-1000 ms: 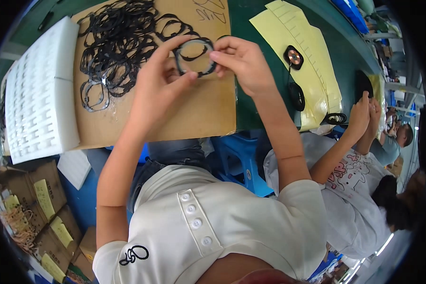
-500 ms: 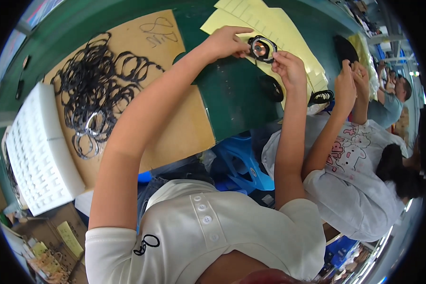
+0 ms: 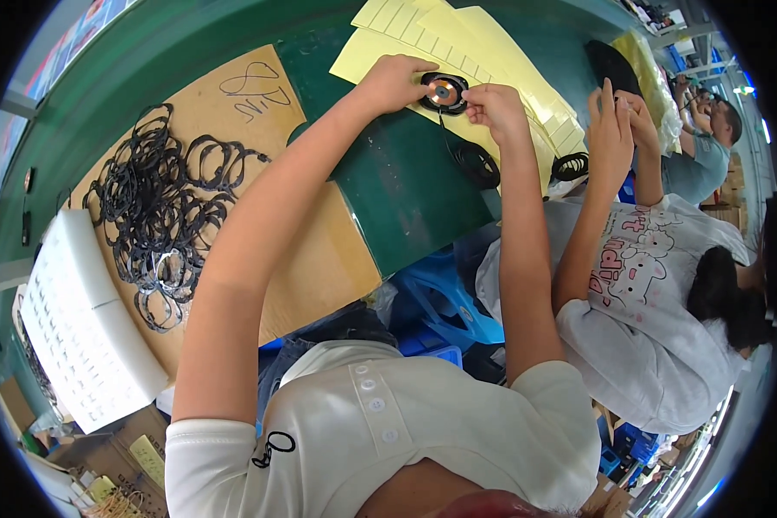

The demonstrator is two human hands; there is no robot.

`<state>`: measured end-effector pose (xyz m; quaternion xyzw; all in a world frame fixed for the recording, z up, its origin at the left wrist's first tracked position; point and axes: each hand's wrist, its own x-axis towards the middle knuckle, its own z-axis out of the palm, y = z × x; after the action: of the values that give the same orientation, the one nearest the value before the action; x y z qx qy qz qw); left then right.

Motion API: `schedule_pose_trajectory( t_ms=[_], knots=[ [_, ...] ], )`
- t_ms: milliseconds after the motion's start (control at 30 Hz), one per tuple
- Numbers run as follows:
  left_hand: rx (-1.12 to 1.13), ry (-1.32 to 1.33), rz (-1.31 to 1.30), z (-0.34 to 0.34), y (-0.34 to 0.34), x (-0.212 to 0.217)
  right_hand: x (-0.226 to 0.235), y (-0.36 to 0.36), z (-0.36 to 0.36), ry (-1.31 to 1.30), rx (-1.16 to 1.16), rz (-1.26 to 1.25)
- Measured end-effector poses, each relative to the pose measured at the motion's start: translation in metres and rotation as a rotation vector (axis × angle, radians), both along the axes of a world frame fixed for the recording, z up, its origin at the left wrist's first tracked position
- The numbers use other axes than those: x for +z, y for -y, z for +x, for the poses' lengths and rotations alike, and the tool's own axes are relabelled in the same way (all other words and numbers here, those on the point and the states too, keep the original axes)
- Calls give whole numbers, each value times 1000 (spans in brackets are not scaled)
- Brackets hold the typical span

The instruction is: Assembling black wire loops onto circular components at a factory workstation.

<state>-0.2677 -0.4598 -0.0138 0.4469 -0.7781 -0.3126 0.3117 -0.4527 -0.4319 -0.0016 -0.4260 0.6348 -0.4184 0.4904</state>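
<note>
A round black housing with a copper coil (image 3: 443,92) in its middle lies at the far centre, above yellow sheets. My left hand (image 3: 394,84) grips its left edge, with the index finger stretched along the top. At the right edge, the thumb and forefinger of my right hand (image 3: 499,110) are pinched together on the rim. From the housing a thin black cable (image 3: 445,129) runs down to a bundled coil of black cable (image 3: 475,166). The fingertips partly hide the housing's sides.
Yellow sheets (image 3: 406,47) spread over the green table (image 3: 414,207). Left lies cardboard (image 3: 319,259) with a heap of black rings (image 3: 151,198), beside a white foam tray (image 3: 86,319). Another cable bundle (image 3: 570,167) sits right, near a co-worker's hands (image 3: 617,129). A blue stool (image 3: 445,298) stands below.
A silvery ring between my hands earlier no longer shows distinctly; the housing now appears flatter, with its coil facing up. The view has shifted slightly, and the co-worker's hands have changed pose.
</note>
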Motion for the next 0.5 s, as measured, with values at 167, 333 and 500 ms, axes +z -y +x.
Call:
schedule_pose_trajectory(
  t_ms=[167,333,500],
  knots=[
    [-61,48,-131,-3,0,-8,-1,3,5,-162,20,-39],
    [-11,75,-276,-9,0,-21,-1,5,9,-328,53,-74],
    [16,71,-259,-12,-4,-22,-15,-4,9,-643,86,-334]
  ],
)
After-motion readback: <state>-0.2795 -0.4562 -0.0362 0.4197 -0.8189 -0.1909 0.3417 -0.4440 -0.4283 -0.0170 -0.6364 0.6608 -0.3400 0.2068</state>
